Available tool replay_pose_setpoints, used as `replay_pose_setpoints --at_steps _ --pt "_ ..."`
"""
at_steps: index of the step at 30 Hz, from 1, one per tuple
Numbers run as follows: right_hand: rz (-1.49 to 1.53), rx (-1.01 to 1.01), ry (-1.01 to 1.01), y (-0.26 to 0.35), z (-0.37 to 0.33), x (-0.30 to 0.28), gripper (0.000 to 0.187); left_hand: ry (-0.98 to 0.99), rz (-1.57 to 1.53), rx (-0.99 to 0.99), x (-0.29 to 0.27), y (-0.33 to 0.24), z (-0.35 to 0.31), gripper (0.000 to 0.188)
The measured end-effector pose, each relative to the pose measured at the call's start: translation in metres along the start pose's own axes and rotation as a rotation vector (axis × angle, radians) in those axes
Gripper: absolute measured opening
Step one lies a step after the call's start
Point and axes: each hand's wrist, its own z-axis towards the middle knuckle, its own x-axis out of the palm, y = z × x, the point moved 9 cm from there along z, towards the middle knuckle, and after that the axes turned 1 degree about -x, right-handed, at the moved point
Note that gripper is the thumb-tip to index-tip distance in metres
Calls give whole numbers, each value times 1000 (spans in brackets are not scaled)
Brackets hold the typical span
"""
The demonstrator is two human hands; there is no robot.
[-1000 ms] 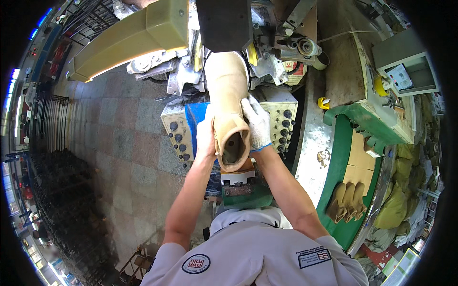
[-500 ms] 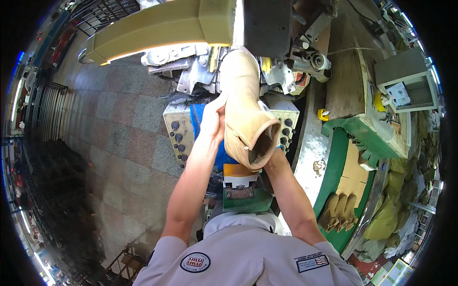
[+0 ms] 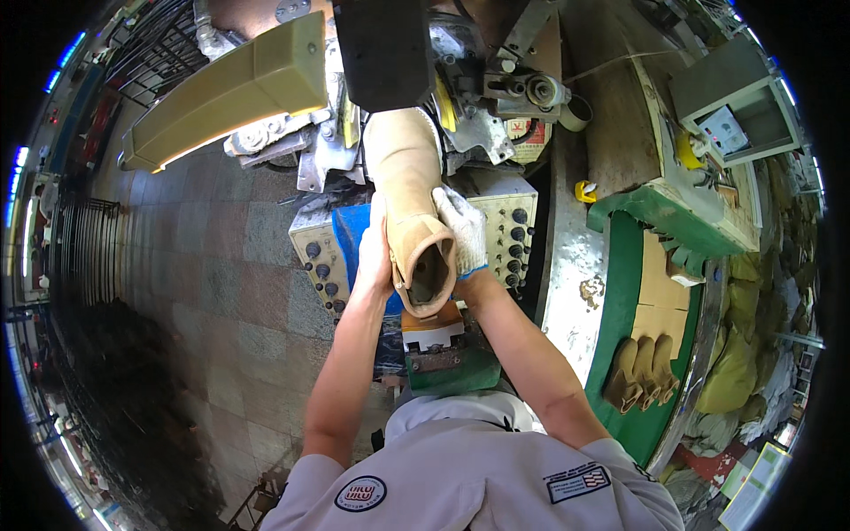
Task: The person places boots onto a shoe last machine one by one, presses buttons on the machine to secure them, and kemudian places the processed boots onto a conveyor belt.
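A tan boot (image 3: 405, 173) lies lengthwise in front of me, its open top facing me and its toe up among the metal jaws of a machine (image 3: 323, 146). Along its left side my bare left hand (image 3: 375, 243) is closed around the shaft. My right hand (image 3: 462, 232), in a white knitted glove with a blue cuff, grips the other side near the ankle. Dark shadow fills the boot's opening. Directly below the opening sits an orange and white block (image 3: 432, 329) on a metal bracket.
Control panels with black knobs (image 3: 324, 273) flank the boot. A yellowish curved cover (image 3: 239, 88) hangs at upper left, beside a black housing (image 3: 382, 53). On the right, several tan boots (image 3: 645, 367) stand on a green shelf (image 3: 611, 305). A grey open box (image 3: 753, 106) stands beyond.
The boot has straightened, its opening swinging from right to centre. My right hand, mostly hidden behind the boot before, now shows on its right side. The whole view has shifted slightly.
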Motion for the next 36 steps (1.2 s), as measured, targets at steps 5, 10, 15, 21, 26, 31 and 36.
replay_pose_setpoints --at_steps 5,10,15,21,26,31,36 --pt "122 154 -33 -14 -1 3 44 16 127 21 -8 -7 10 61" --pt "220 242 -107 -24 -9 11 41 3 255 55 -17 -15 12 57" --pt "-461 -161 80 -2 -4 13 33 10 117 2 -13 -8 15 56" --pt "-299 -131 36 -9 -8 17 26 16 159 26 -17 -11 14 58" --pt "-70 180 20 -76 -23 11 25 97 195 71 -12 1 17 65" --pt "277 516 -43 -80 -27 12 29 108 201 133 -19 5 19 60" --pt "91 396 -68 -48 -20 -1 43 113 229 154 -15 3 12 59"
